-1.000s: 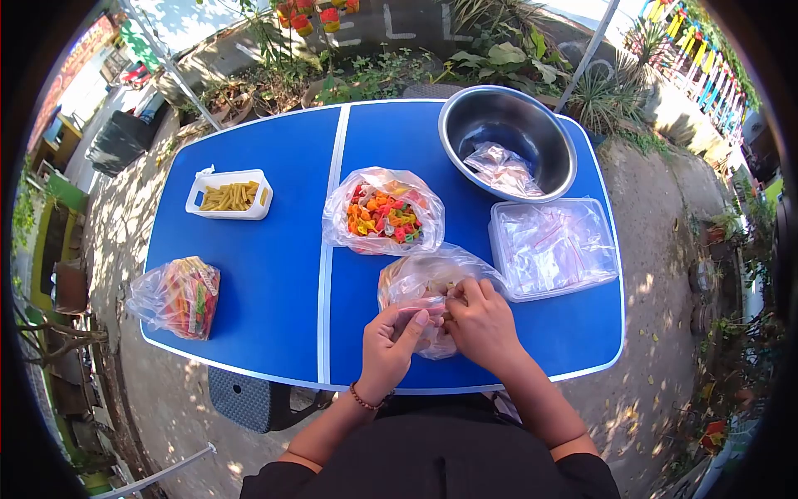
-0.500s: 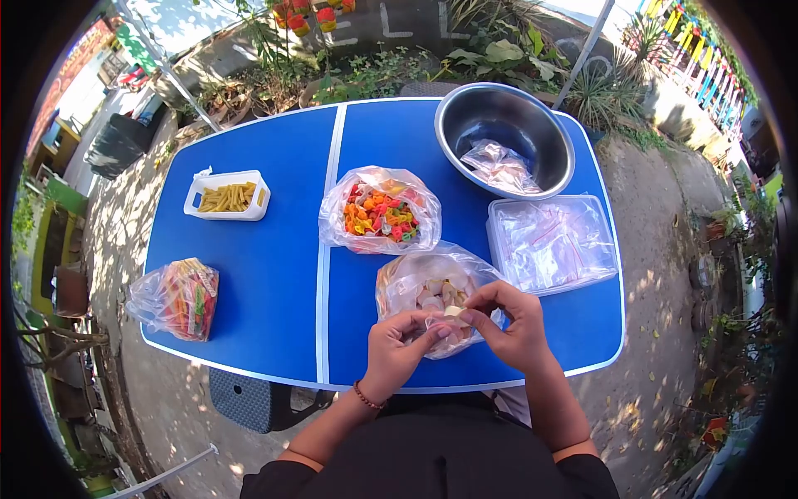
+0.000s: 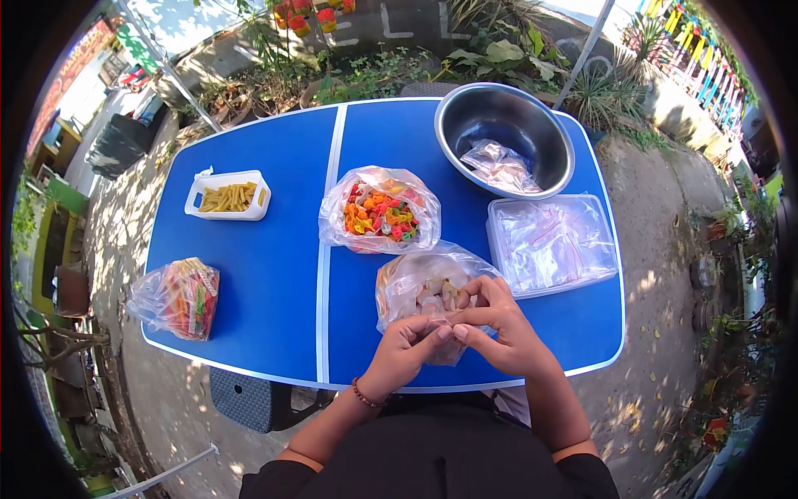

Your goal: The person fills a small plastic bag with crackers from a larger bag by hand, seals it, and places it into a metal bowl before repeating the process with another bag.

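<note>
My left hand (image 3: 406, 348) and my right hand (image 3: 504, 331) meet over an open plastic bag (image 3: 407, 279) of pale, ring-like or rounded pieces, at the table's near edge. Both hands are closed, thumbs almost touching, on a small clear plastic bag (image 3: 449, 355) that hangs below the fingers. What lies inside it is mostly hidden by my hands. Just beyond stands another open bag of red, orange, yellow and green pieces (image 3: 382, 214). To the right, a clear plastic box (image 3: 555, 287) holds flat, clear zip bags (image 3: 555, 241).
A metal basin (image 3: 505, 98) with several filled clear bags (image 3: 500, 165) stands at the far right of the blue table (image 3: 249, 283). On the left are a white container (image 3: 229, 214) of yellowish sticks and a bag of colourful strips (image 3: 187, 299). A dark stool (image 3: 241, 399) sits below.
My right hand has moved left and closer to my left hand. The pale piece that showed in its fingers is now out of sight at the small bag.
</note>
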A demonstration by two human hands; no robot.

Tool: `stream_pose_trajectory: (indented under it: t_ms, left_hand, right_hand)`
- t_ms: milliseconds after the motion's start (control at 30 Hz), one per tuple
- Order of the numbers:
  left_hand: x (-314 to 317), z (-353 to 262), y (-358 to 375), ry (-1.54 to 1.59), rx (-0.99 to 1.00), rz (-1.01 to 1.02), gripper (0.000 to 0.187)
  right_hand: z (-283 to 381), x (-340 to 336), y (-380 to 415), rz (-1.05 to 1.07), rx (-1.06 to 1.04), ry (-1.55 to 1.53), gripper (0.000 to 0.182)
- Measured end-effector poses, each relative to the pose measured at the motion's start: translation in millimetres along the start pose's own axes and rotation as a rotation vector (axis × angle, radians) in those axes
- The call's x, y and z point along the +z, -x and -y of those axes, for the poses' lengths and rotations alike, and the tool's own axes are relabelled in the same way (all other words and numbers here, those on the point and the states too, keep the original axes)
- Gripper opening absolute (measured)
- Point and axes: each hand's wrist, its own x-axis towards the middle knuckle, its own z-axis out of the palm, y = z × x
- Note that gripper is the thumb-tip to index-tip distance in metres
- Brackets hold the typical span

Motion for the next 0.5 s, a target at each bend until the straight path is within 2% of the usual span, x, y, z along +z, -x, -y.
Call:
stream_pose_trajectory:
  t_ms: [100, 200, 300, 400, 500]
  left_hand:
    - [-1.8, 0.8, 0.3, 0.005, -0.002, -0.024, 0.032]
    - [0.2, -0.6, -1.8, 0.070, 0.059, -0.109, 0.036]
    - [-3.8, -4.0, -4.5, 0.226, 0.079, -0.201, 0.038]
    - [-7.1, -5.7, -7.4, 0.343, 0.101, -0.245, 0.037]
    - [-10.9, -7.3, -6.1, 0.289, 0.090, -0.270, 0.035]
  right_hand:
    - [-6.3, -2.9, -1.6, -0.001, -0.124, 0.025, 0.019]
    - [-14.0, 7.9, -0.5, -0.228, 0.077, -0.434, 0.019]
    - [-18.6, 4.7, 0.7, -0.098, 0.343, -0.269, 0.017]
    - [-23.1, 14.7, 3.0, 0.006, 0.231, 0.127, 0.017]
    - [-21.5, 28.3, 4.9, -0.064, 0.111, 0.416, 0.019]
